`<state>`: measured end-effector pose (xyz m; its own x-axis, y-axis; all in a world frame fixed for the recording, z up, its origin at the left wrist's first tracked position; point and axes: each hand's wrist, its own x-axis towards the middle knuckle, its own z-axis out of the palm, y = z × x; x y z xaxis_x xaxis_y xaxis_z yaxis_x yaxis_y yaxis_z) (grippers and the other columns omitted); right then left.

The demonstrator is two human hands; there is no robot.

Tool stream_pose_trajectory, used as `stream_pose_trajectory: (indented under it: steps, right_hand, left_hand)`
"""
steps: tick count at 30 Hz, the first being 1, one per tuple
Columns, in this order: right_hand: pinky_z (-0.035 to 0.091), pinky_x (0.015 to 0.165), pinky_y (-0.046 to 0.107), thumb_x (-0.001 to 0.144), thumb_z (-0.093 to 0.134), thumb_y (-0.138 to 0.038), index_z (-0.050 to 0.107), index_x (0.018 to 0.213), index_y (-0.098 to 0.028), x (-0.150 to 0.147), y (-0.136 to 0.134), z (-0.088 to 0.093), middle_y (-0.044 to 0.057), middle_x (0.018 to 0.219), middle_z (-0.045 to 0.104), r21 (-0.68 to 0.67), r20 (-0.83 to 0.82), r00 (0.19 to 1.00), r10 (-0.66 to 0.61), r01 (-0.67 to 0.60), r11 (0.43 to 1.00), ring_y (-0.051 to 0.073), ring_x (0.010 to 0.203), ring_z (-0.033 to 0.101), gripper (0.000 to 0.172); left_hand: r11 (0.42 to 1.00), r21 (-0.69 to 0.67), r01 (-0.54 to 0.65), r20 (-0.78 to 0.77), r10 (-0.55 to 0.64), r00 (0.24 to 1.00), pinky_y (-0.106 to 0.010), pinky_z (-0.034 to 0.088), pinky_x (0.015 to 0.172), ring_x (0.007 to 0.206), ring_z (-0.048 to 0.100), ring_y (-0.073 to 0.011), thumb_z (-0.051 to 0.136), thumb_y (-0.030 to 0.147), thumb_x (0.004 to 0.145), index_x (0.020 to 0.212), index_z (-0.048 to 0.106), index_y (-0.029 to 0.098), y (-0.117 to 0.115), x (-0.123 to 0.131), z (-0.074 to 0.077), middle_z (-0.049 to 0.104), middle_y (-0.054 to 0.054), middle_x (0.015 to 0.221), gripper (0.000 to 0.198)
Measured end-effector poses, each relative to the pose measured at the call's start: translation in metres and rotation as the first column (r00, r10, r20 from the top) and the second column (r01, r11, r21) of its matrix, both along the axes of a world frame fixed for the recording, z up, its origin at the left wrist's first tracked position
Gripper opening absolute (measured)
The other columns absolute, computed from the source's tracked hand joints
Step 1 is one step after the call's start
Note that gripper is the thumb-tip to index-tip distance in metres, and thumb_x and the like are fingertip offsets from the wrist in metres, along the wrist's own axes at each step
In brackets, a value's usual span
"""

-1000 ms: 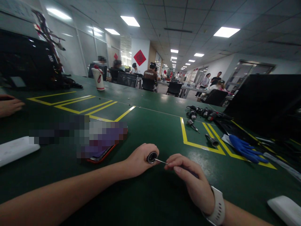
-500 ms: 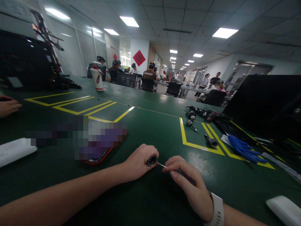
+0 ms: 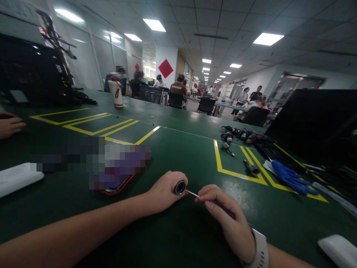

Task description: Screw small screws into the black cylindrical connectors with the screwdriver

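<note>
My left hand (image 3: 167, 191) is wrapped round a dark cylindrical part whose round, metal-rimmed open end (image 3: 180, 187) faces me; its body is hidden in the fist. In my right hand (image 3: 227, 219) lies a screwdriver (image 3: 192, 193). Its thin metal shaft reaches left to the edge of the part's open end, and I cannot tell whether the tip is in or against it. Most of the dark handle is covered by the fingers and palm. Both hands are low over the green table (image 3: 189, 156).
Right of the hands lie a metal sleeve (image 3: 251, 167), a small tool head (image 3: 228, 149), dark cylindrical parts (image 3: 227, 137) and a blue glove (image 3: 292, 178). At left are a blurred-out phone-like item (image 3: 122, 184), a white case (image 3: 19, 178), a cup (image 3: 116, 93) and another person's hand (image 3: 12, 125).
My right hand has shifted slightly right and down with the screwdriver, and a little more of the shaft shows. My left hand keeps its hold, nearly still.
</note>
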<state>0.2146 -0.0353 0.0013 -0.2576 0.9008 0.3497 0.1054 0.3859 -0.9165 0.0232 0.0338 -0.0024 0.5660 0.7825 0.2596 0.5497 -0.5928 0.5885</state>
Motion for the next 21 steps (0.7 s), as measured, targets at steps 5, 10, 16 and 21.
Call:
stream_pose_trajectory:
  steps: [5,10,16,21]
  right_hand:
    - [0.043,0.079,0.036,0.084,0.051,-0.020,0.067,0.081,-0.021,-0.001,0.000,0.003,0.006,0.087,0.061,-0.001,0.043,0.999,0.025,-0.025,1.000,0.022,0.088,0.057,0.016]
    - [0.042,0.079,0.037,0.083,0.050,-0.018,0.067,0.082,-0.020,0.002,0.005,-0.004,0.006,0.088,0.063,-0.116,-0.078,0.995,0.062,-0.071,0.991,0.022,0.087,0.057,0.017]
    - [0.043,0.080,0.036,0.084,0.049,-0.017,0.065,0.085,-0.021,0.002,0.000,-0.003,0.006,0.090,0.061,0.026,-0.030,0.998,0.048,-0.047,0.999,0.022,0.090,0.056,0.016]
    - [0.043,0.079,0.036,0.085,0.048,-0.016,0.064,0.086,-0.020,-0.002,-0.004,0.002,0.006,0.088,0.060,0.115,0.093,0.995,0.023,-0.034,0.993,0.021,0.088,0.056,0.016]
  left_hand:
    - [0.998,0.051,0.045,-0.044,-0.043,0.998,-0.027,0.036,0.067,0.065,0.049,-0.0131,0.061,0.020,0.074,0.068,0.050,0.018,0.000,-0.001,-0.002,0.053,0.004,0.068,0.013]
    - [0.997,0.010,0.072,0.013,-0.072,0.997,-0.025,0.036,0.064,0.064,0.048,-0.0121,0.063,0.022,0.073,0.067,0.049,0.018,0.000,-0.002,0.000,0.052,0.005,0.067,0.015]
    - [0.997,-0.037,0.072,0.036,-0.070,0.997,-0.023,0.036,0.061,0.063,0.049,-0.0121,0.063,0.023,0.073,0.067,0.051,0.017,-0.001,0.000,0.002,0.052,0.004,0.067,0.015]
    - [0.993,0.056,0.108,-0.027,-0.107,0.994,-0.027,0.037,0.069,0.066,0.051,-0.0133,0.062,0.022,0.074,0.069,0.052,0.018,0.001,-0.001,-0.003,0.054,0.004,0.068,0.013]
